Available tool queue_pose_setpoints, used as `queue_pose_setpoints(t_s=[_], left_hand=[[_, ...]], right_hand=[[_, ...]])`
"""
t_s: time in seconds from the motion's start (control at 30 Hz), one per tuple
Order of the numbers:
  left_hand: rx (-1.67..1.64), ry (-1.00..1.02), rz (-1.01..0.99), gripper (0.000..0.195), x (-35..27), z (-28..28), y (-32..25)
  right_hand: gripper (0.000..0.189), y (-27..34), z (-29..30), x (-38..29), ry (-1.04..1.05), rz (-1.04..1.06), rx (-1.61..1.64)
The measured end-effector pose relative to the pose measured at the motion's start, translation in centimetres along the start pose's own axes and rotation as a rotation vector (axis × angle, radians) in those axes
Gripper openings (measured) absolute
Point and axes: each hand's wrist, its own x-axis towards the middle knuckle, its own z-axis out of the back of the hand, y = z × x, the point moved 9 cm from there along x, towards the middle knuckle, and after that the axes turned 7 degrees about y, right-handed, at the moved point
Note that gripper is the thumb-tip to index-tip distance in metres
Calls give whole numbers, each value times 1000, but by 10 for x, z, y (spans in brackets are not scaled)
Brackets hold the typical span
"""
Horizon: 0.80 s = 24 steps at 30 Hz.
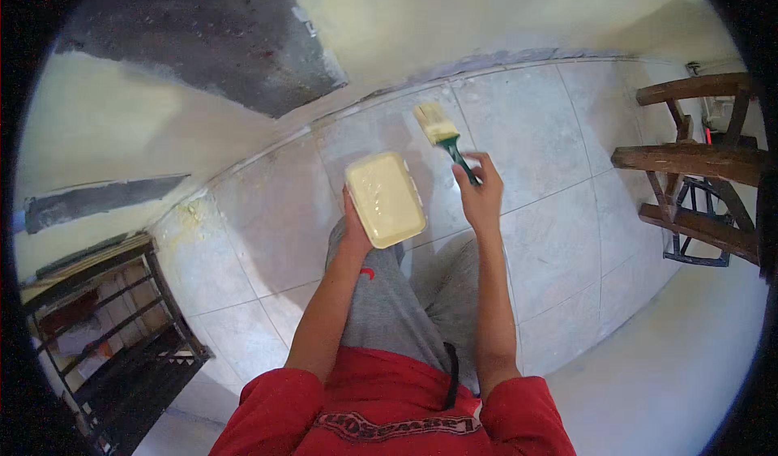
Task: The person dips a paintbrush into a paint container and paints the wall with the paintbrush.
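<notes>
My left hand (354, 222) holds a shallow rectangular tub of pale yellow paint (386, 199) by its left side, above my knee. In my right hand (481, 191) is the dark green handle of a flat paintbrush (437, 126), gripped between thumb and fingers. Pale yellow paint coats the bristles, which point up and left, to the upper right of the tub and apart from it. Beyond both hands stands a pale yellow wall (462, 18) with a large dark grey patch (213, 36) and a smaller grey patch (109, 200) at the left.
Light floor tiles (535, 121) surround me, with yellow stains (189, 213) near the wall at the left. A dark metal railing (176, 310) borders an opening at the lower left. Wooden beams of a stand (687, 159) are on the right, beside a dark metal frame (696, 258).
</notes>
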Motion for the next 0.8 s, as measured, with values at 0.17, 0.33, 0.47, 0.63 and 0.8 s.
queue_pose_setpoints(t_s=[0.17, 0.33, 0.47, 0.63, 0.8], left_hand=[[15, 9, -50, 70, -3, -5, 1], [126, 1, -5, 69, -4, -3, 8], [187, 16, -90, 69, -9, 9, 0], [87, -106, -37, 70, -8, 18, 3], [-39, -102, -22, 70, -2, 19, 6]], right_hand=[[20, 9, -17, -77, 172, 80, 33], [21, 11, -37, -98, 246, 111, -236], [21, 16, -39, -100, 190, 153, -288], [12, -20, -19, -73, 154, 16, 147], [16, -61, 57, 42, -251, 120, -52]])
